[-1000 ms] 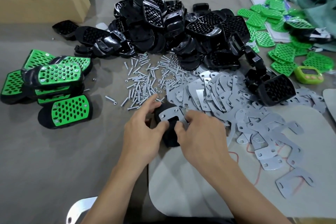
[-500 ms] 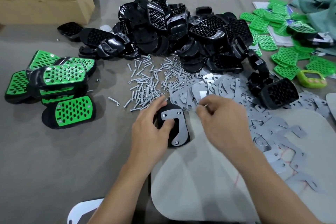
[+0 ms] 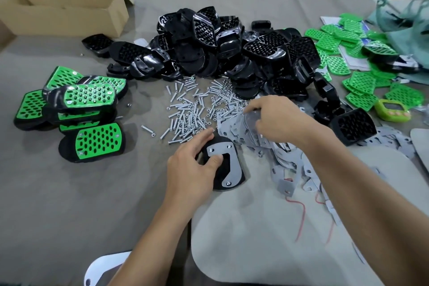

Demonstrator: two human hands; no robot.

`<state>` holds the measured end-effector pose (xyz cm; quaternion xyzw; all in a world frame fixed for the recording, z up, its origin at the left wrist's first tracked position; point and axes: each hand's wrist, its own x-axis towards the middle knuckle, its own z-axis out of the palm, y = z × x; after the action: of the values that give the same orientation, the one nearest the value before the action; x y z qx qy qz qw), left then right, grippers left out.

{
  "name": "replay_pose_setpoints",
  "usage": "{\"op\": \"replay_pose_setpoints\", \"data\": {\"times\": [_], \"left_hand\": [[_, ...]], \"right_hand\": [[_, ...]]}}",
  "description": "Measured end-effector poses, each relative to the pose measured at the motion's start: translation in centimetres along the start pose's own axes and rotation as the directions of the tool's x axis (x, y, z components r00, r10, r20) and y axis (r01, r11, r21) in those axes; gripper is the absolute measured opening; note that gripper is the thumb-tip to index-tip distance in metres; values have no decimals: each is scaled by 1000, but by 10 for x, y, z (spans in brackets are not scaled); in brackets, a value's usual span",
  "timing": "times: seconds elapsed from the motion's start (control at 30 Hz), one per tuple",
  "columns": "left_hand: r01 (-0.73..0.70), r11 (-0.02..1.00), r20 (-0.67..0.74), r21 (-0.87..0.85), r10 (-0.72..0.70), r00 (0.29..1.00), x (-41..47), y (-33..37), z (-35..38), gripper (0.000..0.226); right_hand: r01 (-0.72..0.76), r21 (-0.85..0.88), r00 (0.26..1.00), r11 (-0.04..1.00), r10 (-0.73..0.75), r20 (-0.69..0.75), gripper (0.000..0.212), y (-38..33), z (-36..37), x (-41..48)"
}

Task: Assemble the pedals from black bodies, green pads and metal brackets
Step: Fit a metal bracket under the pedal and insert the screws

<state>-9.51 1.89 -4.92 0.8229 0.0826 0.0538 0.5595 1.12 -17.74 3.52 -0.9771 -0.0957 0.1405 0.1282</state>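
Note:
A black pedal body [image 3: 218, 185] lies underside up on the table with a metal bracket [image 3: 232, 170] on it and a screw at the bracket's near end. My left hand [image 3: 193, 167] grips this body from the left, thumb pressing on the bracket. My right hand [image 3: 275, 118] reaches over the heap of loose metal brackets [image 3: 286, 184], its curled fingertips at the edge of the screws and nuts [image 3: 185, 114]. Whether it pinches anything is hidden. Behind lie the heap of black bodies [image 3: 220, 53] and, at the right, loose green pads [image 3: 336, 39].
Several finished pedals [image 3: 88, 97] with green pads are stacked at the left. An open cardboard box [image 3: 65, 14] stands at the back left. A green timer [image 3: 392, 110] sits at the right. A grey sheet [image 3: 267, 227] covers the near table.
My right hand has left the pedal and moved up and right to the brackets and nuts. My left hand still holds the pedal, bracket now uncovered.

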Motion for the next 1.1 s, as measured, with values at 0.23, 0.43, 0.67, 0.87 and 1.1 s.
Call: {"op": "replay_pose_setpoints", "data": {"times": [0.23, 0.43, 0.67, 0.87, 1.1], "left_hand": [[-8, 1000, -14, 7, 8, 1000, -2, 4, 1, 55], [-14, 1000, -26, 27, 15, 1000, 0, -1, 1, 56], [-23, 999, -28, 23, 23, 999, 1, -4, 2, 55], [-30, 999, -26, 21, 31, 999, 1, -4, 2, 54], [-26, 1000, -32, 0, 26, 999, 3, -3, 3, 54]], "right_hand": [[-116, -67, 993, 991, 113, -45, 37, 7, -20, -2], [-58, -64, 987, 996, 47, -154, 32, 2, -12, 18], [-76, -273, 996, 959, 58, -74, 25, 1, -12, 41], [-97, -94, 994, 991, 91, -66, 15, 9, -24, 44], [-82, -117, 997, 990, 82, -9, 45, 11, -21, 46]]}}
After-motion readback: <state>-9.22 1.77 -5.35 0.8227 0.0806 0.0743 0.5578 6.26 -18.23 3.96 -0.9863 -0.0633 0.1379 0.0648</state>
